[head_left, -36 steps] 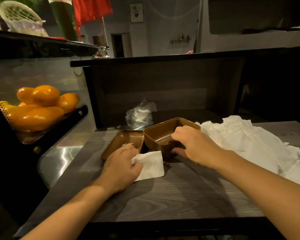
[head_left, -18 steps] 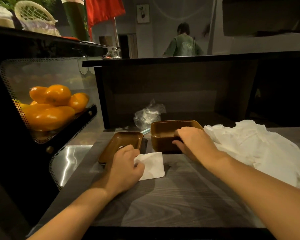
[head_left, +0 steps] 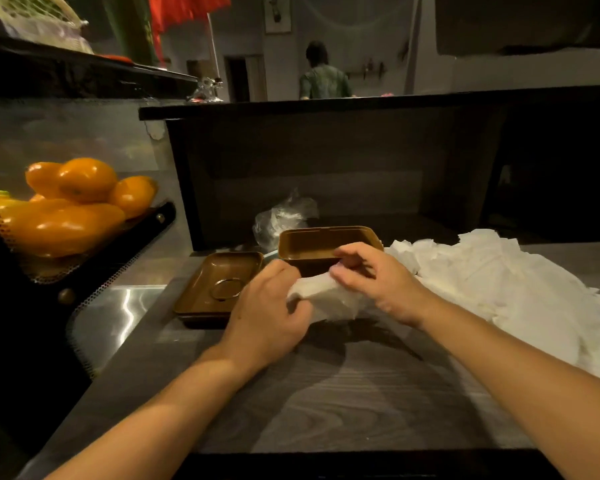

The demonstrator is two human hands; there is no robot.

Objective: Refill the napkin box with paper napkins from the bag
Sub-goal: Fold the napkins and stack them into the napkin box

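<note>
We record both hands meeting over the grey wood-grain counter (head_left: 343, 393). The left hand (head_left: 267, 317) is curled around one end of a white paper napkin (head_left: 329, 299), fingers wrapped over it. The right hand (head_left: 374, 282) pinches the same napkin's upper edge between thumb and fingertips. The napkin hangs bunched between the two hands, lifted just above the counter, directly in front of the napkin box (head_left: 323, 244).

The box, brown and open-topped, stands just behind the right hand; we see no napkins in the part of its interior that shows. Its brown lid (head_left: 219, 285) lies to the left of it, inner side up, with a ring visible on it. A loose heap of white napkins (head_left: 506, 292) spreads over the counter to the right, near the right forearm. A crumpled clear plastic bag (head_left: 284, 216) sits behind the box. Far left, orange fruits (head_left: 80, 202) lie in a mesh-edged display case. A person (head_left: 323, 77) stands beyond the counter wall.
</note>
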